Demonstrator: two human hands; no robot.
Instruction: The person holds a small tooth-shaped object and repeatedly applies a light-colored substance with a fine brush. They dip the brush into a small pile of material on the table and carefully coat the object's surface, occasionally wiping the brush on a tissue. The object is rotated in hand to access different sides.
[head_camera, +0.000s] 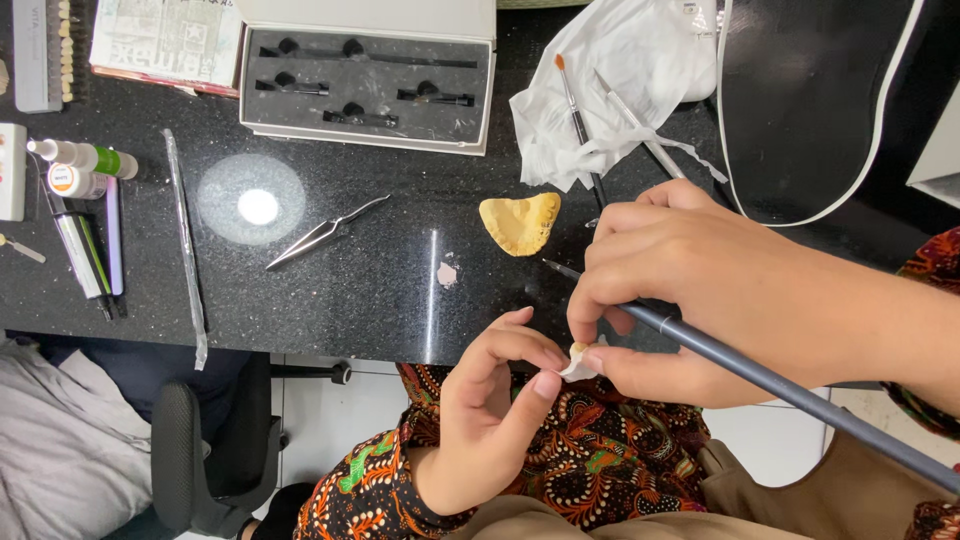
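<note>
Your left hand (490, 400) pinches small white piece (578, 364) just off tabletop (380, 290) edge | right hand (690, 290) grips grey brush (800, 395), also touching piece | yellow dental cast (521, 222) beyond piece, near tweezers (320, 234)

Your left hand (490, 405) comes up from six o'clock, palm turned toward you, thumb and forefinger bent and pinched together at their tips. Your right hand (690, 290) reaches in from three o'clock, knuckles up, fingers curled tight in a pen-like grip. The fingertips of both hands meet at centre, touching, with both wrists bent inward.
</note>
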